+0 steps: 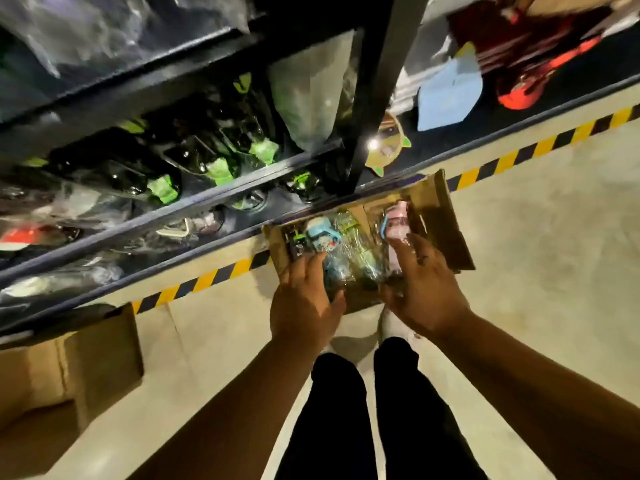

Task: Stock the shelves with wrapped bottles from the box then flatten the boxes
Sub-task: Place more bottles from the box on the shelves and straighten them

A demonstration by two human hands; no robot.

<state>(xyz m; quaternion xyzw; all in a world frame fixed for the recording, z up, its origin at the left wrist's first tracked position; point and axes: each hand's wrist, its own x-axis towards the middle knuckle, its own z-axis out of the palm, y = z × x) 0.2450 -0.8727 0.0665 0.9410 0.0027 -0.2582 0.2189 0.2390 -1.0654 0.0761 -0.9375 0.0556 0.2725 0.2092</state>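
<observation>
An open cardboard box (446, 220) sits on the floor by the shelf foot, holding several plastic-wrapped bottles. My left hand (304, 299) grips a blue-capped wrapped bottle (323, 237) at the box's left side. My right hand (420, 289) curls around a pink wrapped bottle (396, 218) with a blue strap at the right side. A green wrapped bottle (356, 240) lies between them. The black metal shelves (207, 199) above hold rows of dark bottles with green caps (221, 171) in clear wrap.
A second, larger open cardboard box (104, 344) stands on the floor at the lower left. Yellow-black hazard tape (519, 154) runs along the shelf base. A black shelf upright (374, 91) rises beside the box. My legs and a white shoe (393, 323) are below the hands.
</observation>
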